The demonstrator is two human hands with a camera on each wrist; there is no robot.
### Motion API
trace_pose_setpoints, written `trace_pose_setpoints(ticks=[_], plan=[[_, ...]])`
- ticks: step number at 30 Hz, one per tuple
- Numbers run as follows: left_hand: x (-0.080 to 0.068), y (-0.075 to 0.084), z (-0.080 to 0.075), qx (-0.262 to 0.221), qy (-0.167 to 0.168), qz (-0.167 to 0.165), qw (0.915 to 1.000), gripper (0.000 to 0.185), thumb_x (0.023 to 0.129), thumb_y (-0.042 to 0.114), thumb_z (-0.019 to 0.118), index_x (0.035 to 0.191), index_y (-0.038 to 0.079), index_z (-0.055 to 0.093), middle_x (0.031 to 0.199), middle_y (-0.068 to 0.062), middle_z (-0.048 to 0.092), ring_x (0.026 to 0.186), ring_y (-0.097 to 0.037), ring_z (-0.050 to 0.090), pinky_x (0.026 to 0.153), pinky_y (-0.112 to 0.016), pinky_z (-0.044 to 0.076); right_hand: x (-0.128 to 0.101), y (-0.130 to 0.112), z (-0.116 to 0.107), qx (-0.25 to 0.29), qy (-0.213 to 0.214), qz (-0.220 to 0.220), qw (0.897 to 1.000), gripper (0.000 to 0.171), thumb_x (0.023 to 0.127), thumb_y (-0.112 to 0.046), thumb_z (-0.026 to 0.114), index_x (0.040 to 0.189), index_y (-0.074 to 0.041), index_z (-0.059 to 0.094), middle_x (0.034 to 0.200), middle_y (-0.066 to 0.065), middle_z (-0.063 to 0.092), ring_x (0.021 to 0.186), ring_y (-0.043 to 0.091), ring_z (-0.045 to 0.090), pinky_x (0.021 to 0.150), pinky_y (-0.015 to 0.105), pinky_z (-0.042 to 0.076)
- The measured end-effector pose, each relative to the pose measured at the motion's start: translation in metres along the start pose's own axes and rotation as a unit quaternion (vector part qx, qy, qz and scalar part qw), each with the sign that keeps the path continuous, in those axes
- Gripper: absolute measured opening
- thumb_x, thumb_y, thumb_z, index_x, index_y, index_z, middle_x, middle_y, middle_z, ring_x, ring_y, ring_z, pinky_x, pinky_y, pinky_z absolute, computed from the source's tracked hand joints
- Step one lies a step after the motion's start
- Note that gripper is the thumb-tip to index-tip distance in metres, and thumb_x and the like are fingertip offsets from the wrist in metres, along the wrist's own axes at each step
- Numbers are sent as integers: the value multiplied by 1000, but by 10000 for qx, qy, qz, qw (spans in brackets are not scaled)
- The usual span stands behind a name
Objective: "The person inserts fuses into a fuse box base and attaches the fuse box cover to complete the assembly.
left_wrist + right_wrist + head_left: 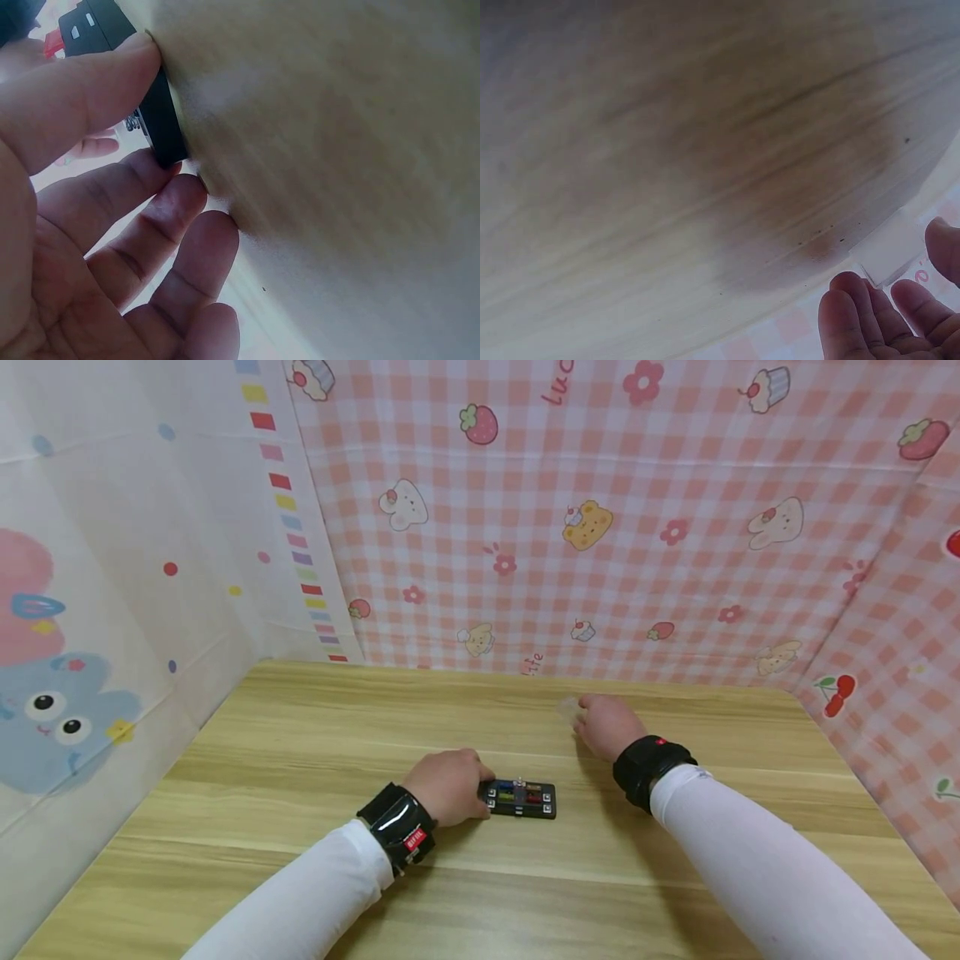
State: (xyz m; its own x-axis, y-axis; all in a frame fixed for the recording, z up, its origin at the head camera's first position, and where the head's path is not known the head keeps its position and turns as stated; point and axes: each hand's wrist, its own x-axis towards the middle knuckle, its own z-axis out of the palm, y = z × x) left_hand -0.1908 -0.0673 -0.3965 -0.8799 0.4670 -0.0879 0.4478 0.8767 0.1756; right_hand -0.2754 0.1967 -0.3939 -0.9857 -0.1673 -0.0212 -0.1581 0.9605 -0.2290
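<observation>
On the desk [300, 760] my left hand [448, 787] grips the black fuse box [520, 798]; my right hand [607, 725] pinches a clear cover [567, 708], which could slip.

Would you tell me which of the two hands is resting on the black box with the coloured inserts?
The left hand: its fingers grip the left end of the black box. The right hand is farther back on the table, holding a small clear piece.
</observation>
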Motion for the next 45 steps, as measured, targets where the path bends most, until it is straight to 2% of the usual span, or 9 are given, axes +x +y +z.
trace_pose_setpoints(ticks=[10,24,32,38,45], plan=[[1,0,1,33,28,40,10000,51,82,39,89,127,20,77,120,-3,73,103,-21,70,93,-42,56,3,1,4,216,24,128,9997,40,106,-17,62,138,5,61,131,27,69,109,36,66,107,55,52],[-1,0,2,-29,-25,-24,10000,52,81,38,90,127,18,77,120,-3,74,101,-20,69,92,-41,56,3,5,6,293,-142,218,9992,42,106,-15,58,143,6,57,137,28,65,115,39,65,112,57,48],[0,0,2,-8,-75,-34,10000,52,82,38,89,128,18,77,122,-3,74,103,-21,69,94,-42,56,2,5,4,305,-100,210,9993,43,105,-15,60,143,5,57,135,29,66,106,38,63,109,56,50],[0,0,1,89,-54,63,9999,50,82,39,89,127,19,77,118,-2,73,99,-19,68,90,-40,56,-1,5,-1,277,-59,169,9995,44,101,-11,61,142,5,58,130,28,69,99,34,63,99,51,54],[2,-1,0,115,-21,74,9999,49,83,39,88,126,20,77,116,-1,73,98,-18,67,91,-40,56,-4,5,-8,426,-85,260,9987,44,102,-11,61,143,4,57,133,28,67,103,35,62,100,51,53]])
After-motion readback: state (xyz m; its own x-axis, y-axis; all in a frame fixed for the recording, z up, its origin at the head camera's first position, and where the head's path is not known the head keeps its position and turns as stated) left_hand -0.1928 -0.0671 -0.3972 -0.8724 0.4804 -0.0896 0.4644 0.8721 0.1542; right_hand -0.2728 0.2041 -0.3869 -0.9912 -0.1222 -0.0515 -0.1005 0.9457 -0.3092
